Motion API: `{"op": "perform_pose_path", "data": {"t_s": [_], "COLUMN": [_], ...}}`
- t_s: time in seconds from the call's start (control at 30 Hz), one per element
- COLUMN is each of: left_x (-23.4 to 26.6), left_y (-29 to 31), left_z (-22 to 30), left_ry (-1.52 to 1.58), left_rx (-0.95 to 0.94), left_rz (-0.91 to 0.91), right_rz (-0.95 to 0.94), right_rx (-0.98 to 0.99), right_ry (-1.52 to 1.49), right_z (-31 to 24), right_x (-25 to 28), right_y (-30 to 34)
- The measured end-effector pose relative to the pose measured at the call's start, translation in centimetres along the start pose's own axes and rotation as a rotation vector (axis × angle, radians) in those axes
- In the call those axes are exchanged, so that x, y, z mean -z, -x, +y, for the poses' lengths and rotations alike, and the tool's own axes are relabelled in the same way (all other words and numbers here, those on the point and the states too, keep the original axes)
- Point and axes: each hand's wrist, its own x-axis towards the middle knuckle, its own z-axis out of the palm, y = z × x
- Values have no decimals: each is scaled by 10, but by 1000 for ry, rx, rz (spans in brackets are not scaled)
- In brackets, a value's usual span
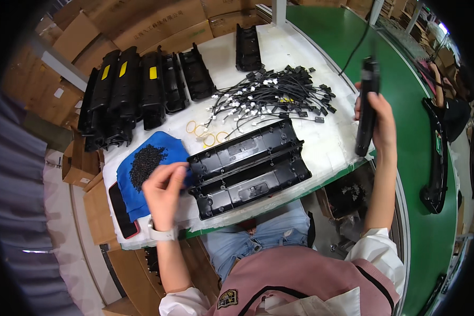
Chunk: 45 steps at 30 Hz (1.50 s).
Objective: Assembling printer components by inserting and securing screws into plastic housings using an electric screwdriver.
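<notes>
Right grip (382,118) clasps slim black driver (366,113), likely to clear black plastic half-shells (243,149); beside them, left grip (163,190) pinches, contents unclear.

Left hand (164,189): thumb and fingers curled, beside the housing shells (250,177); whether they hold anything cannot be told
Right hand (382,120): wrapped around an upright black electric screwdriver (367,105)
Housing shells: two, black, lying open side by side
Blue cloth (172,144): bears a pile of black screws (146,164)
Cable heap (271,96): beyond the shells

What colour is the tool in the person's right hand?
The tool is black; the head view shows it best.
</notes>
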Motion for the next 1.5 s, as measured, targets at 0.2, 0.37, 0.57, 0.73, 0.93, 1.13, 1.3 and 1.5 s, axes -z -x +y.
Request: {"op": "perform_pose_path", "data": {"t_s": [0.2, 0.37, 0.57, 0.73, 0.93, 1.13, 1.3, 1.5], "left_x": [-85, -100, -97, -97, -96, -101, -111, -188], "left_y": [33, 40, 44, 46, 48, 49, 30, -60], "left_z": [51, 68, 61, 59, 58, 56, 66, 70], "left_ry": [134, 283, 222, 170, 163, 118, 293, -195], "left_rx": [-89, -38, -157, -201, -95, -91, -10, -610], "left_rz": [-564, -742, -730, -718, -694, -714, -927, -553], "right_rz": [-435, -467, -332, -321, -451, -406, -296, -295], "right_rx": [264, 492, 492, 510, 489, 433, 468, 517], "right_ry": [-1046, -1101, -1120, -1060, -1011, -976, -1124, -1101], "right_z": [-34, -28, -24, -20, -11, -11, -15, -7], "right_x": [-59, -71, -85, -85, -83, -84, -70, -39], "right_y": [57, 70, 78, 81, 83, 87, 84, 93]}}
